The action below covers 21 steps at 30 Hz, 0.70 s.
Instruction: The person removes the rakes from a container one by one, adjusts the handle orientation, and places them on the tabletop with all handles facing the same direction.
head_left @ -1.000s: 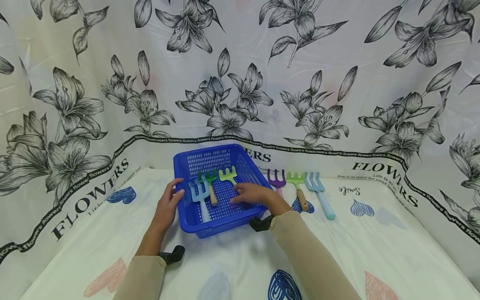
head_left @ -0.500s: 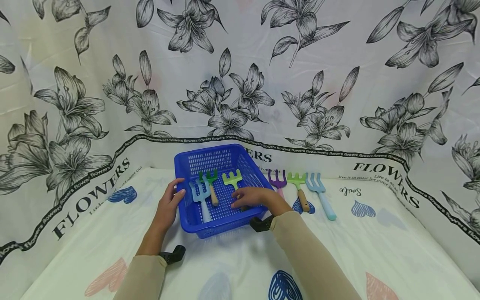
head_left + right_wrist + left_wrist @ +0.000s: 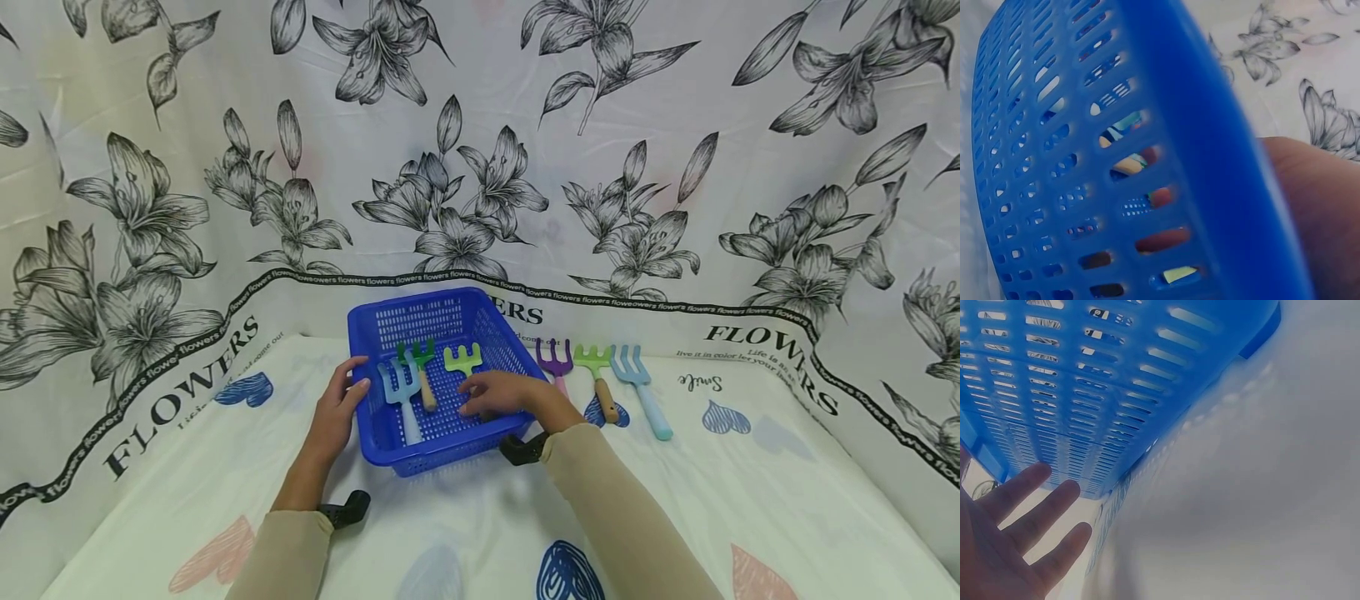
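Note:
A blue plastic basket (image 3: 438, 454) stands on the cloth, tilted slightly in view. My left hand (image 3: 335, 408) rests at its left rim, with fingers loosely extended outside the wall in the left wrist view. My right hand (image 3: 498, 393) reaches over the right rim. Its curled fingers hold a lime-green hand fork (image 3: 462, 359) by the handle, which they mostly hide. To the left inside lie a light-blue hand fork (image 3: 402, 387) and a dark-green one (image 3: 420, 357) with a wooden handle. The right wrist view shows mostly the slotted basket wall (image 3: 1179, 125).
Right of the basket lie a purple hand fork (image 3: 553, 358), a light-green hand fork (image 3: 600, 375) with a wooden handle and another light-blue hand fork (image 3: 647, 396). A flower-print cloth (image 3: 637, 183) hangs behind. White heart-patterned cloth (image 3: 480, 533) covers the surface.
The lime-green hand fork has shifted right and turned more upright in view inside the basket, along with my right hand's fingers. My left hand and the basket have stayed put.

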{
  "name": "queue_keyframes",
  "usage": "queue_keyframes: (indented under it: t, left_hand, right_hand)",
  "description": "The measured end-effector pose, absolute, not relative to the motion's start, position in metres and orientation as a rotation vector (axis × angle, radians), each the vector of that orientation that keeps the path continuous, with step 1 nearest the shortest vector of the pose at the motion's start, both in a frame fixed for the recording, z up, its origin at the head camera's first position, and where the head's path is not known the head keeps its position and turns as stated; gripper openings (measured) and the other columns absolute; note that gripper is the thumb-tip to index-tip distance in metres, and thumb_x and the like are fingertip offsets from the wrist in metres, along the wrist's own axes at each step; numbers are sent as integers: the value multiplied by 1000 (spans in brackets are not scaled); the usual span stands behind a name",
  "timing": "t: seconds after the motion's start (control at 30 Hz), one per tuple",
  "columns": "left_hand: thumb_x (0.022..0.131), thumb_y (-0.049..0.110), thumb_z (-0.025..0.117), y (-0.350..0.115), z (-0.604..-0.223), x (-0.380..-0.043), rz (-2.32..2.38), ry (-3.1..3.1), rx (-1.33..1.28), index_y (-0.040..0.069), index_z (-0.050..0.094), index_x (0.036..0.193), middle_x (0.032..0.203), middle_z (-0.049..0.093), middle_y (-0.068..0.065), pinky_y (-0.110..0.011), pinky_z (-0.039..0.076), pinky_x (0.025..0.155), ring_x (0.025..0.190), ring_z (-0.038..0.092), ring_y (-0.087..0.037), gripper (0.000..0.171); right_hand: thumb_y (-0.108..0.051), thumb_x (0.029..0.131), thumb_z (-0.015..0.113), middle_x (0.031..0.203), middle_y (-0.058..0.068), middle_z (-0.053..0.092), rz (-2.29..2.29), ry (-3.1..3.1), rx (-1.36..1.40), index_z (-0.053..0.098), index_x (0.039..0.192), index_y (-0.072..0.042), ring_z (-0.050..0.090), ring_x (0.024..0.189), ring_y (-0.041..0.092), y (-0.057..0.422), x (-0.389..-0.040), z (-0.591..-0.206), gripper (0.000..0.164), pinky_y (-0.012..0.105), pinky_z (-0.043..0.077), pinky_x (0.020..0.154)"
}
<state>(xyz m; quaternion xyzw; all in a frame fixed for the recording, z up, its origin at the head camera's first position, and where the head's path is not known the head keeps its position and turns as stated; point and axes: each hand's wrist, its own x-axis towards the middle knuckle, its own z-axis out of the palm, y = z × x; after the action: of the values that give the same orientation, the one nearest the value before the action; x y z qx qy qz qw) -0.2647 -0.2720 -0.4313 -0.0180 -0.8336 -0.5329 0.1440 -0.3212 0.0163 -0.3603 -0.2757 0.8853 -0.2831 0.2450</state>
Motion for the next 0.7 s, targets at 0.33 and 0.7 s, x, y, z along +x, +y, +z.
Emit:
queue_keyframes:
  t: [0.33,0.7]
  left_hand:
    - [101,49,39,-272,-431,-263,-1526,-2400,-51,29,29,150,155,30,-14,-62,34,102,134,37,-44,54]
    - [101,50,39,-271,-431,-264,-1522,-2401,-56,29,29,150,155,29,-14,-63,33,102,135,36,-44,55]
  right_hand:
    - [-16,91,69,114,6,66,-1021,2598,-822,61,128,-15,57,103,19,20,-321,-360,38,43,45,97]
    - [-12,93,65,105,0,68,-1108,2765,-921,65,120,-13,62,98,15,24,-315,-359,27,34,52,88]
